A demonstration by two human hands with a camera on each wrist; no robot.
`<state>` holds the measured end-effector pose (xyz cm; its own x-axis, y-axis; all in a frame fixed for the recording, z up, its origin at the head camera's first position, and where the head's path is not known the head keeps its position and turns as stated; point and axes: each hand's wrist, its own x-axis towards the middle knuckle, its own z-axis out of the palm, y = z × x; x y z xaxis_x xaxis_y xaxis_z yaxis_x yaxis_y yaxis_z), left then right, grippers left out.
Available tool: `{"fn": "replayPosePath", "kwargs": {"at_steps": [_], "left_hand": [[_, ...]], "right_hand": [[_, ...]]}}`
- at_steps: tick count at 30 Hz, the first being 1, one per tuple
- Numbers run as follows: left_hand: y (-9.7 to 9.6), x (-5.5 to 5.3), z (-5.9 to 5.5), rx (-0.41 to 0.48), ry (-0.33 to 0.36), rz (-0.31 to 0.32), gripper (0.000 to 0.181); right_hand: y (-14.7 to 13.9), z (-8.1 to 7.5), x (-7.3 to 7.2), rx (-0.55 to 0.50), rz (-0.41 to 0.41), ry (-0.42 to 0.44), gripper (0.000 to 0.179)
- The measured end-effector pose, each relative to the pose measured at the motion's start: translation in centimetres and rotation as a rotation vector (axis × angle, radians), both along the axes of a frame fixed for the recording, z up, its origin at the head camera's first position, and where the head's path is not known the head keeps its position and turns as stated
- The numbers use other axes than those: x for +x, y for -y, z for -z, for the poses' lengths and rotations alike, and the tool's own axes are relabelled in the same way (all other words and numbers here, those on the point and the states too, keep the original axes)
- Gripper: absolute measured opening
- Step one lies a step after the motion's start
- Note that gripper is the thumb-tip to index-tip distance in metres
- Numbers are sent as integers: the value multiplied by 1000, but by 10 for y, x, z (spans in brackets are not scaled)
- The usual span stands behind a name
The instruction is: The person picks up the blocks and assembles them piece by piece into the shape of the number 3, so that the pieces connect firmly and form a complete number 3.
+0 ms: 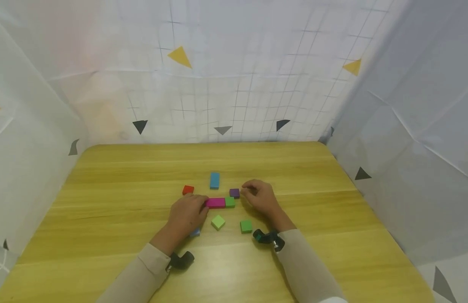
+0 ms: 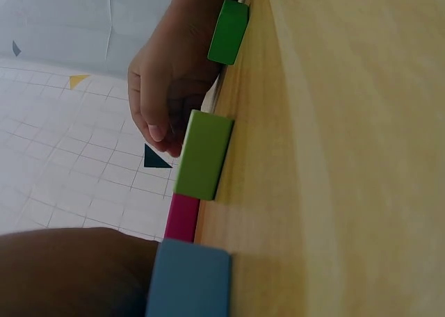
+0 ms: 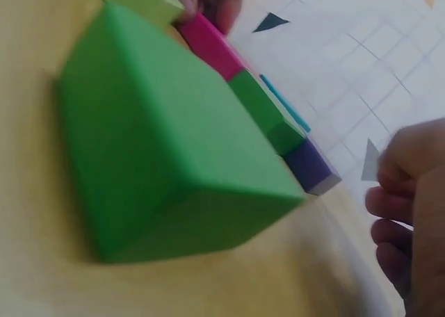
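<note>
My left hand (image 1: 187, 213) grips the left end of a magenta block (image 1: 216, 203) between thumb and fingers. Against that block's right end sits a green block (image 1: 230, 202), so the two form a row. Just behind the green one lies a small purple block (image 1: 234, 193). My right hand (image 1: 261, 197) hovers beside the purple block, its fingers loosely bent with a gap between thumb and forefinger, and nothing in it. The right wrist view shows the purple block (image 3: 313, 167) apart from those fingers. A blue block (image 2: 189, 281) is partly hidden under my left wrist in the head view.
Farther back stand a light blue block (image 1: 215, 180) and a red block (image 1: 188, 190), the latter just beyond my left hand. Nearer me lie a lime block (image 1: 218, 222) and another green block (image 1: 246, 226). A patterned white cloth (image 1: 234, 84) hangs around the wooden table (image 1: 105, 176).
</note>
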<state>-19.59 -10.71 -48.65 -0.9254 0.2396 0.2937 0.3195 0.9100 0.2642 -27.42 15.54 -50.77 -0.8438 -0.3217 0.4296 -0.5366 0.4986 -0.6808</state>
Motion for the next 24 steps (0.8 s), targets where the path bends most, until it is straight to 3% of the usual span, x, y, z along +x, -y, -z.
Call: {"fn": "replayPosePath", "kwargs": {"at_steps": [7,13,19,24], "left_hand": [[1,0,1,-3,-9,5,26],[1,0,0,-7,-3,0,26],[1,0,2,-20,14,-4,27],[0,0,2,-11,9,-2,26]], "right_hand": [[-7,-1,16,-14,63,-64,11],[-18,-4,36,31,16,-154,8],[-25,-7,53,30,-54,-159,7],[-27,-8,58,43,-83,-180,8]]}}
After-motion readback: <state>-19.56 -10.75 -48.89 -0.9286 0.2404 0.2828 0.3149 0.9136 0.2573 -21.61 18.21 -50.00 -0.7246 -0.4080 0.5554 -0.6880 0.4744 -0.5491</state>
